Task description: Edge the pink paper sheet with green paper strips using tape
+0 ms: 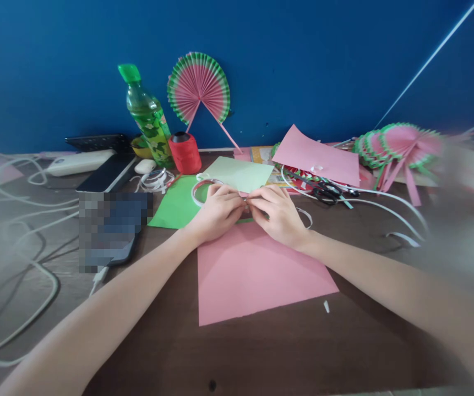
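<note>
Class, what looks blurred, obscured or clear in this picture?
Head view: a grey blur smears the right edge, haze veils the leftmost cables; head view: blocky pixels cover much of the phone; head view: left hand, right hand and pleated fan look fairly clear.

The sheet (257, 275) is plain pink, the fan (199, 82) pink, white and green.

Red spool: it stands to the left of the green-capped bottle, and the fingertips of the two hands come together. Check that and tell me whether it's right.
Not quite. The head view shows the red spool to the right of the green-capped bottle, not to its left. The fingertips of the left hand and right hand do come together.
</note>
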{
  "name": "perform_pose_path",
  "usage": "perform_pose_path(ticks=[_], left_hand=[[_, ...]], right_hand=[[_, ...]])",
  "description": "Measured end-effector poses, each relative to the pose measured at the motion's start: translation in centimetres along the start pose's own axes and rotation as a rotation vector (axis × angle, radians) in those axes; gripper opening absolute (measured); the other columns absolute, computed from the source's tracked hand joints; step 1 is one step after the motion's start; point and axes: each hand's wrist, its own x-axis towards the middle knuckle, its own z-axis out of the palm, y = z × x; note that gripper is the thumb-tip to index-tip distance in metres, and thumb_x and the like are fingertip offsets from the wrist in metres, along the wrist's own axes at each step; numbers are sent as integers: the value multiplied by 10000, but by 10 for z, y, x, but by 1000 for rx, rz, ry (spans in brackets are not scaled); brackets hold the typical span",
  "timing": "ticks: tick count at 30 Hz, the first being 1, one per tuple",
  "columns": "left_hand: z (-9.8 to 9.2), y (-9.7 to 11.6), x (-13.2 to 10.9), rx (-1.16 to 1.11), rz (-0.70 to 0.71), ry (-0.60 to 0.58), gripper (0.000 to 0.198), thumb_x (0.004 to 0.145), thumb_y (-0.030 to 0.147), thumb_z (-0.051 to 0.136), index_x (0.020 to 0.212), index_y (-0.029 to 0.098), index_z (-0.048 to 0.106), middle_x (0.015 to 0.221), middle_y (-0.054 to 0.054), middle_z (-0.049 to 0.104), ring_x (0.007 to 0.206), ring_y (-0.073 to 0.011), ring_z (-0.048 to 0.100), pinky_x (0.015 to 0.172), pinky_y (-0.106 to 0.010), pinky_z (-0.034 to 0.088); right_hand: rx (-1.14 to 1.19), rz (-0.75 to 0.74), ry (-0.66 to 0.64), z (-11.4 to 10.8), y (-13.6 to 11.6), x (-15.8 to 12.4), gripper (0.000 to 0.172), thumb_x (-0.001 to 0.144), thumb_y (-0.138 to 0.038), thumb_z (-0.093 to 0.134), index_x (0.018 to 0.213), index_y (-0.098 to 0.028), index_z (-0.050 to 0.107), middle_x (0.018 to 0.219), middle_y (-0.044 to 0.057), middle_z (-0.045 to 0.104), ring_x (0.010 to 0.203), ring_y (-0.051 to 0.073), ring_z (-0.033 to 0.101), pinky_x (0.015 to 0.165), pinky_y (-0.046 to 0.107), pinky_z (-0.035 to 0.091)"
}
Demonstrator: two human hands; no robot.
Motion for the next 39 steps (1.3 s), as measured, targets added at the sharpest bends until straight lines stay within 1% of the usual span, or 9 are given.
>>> perform_pose_path(ticks=[5,12,18,22,31,36,39], left_hand=[[0,1,0,-1,1,-10,237,892,200,398,764,177,596,839,-38,667,922,-187,513,874,-389,291],[0,0,-1,6,11,4,232,889,202,402,772,176,601,849,-43,664,930,-187,516,880,-389,293],[1,-1,0,5,11,15,208,884,191,418,786,171,600,860,-39,672,929,-184,519,874,-384,297],[0,-1,0,7,20,21,214,887,184,413,780,172,598,845,-35,676,917,-183,522,866,-384,301],[1,0,-1,49,28,31,239,892,197,398,804,185,620,870,-49,677,928,-188,532,870,-395,313],[1,0,-1,64,45,53,238,890,194,410,792,173,626,853,-54,680,914,-187,537,866,-390,315],[1,0,-1,58,51,61,227,886,188,416,807,169,628,854,-54,683,916,-187,538,869,-388,312]], right_hand=[[2,0,-21,-1,0,0,179,874,-205,476,876,-195,655,968,46,655,918,208,501,788,365,377],[-11,-19,-14,0,1,-1,194,880,-184,459,881,-201,652,981,44,653,922,210,513,786,362,379],[35,-6,-3,-1,1,1,182,870,-160,471,876,-188,650,963,50,655,912,202,522,783,351,390],[59,5,-17,-1,1,1,182,874,-177,476,897,-199,656,982,46,654,921,201,521,796,355,391],[25,2,-20,-1,2,-1,211,895,-220,463,916,-220,673,999,32,661,936,197,512,791,361,380],[-51,-39,-15,-2,1,1,234,911,-227,436,913,-208,669,988,27,674,925,195,515,780,363,366],[-56,-42,-14,-2,0,1,231,909,-220,436,928,-205,666,1003,29,671,925,198,513,774,365,369]])
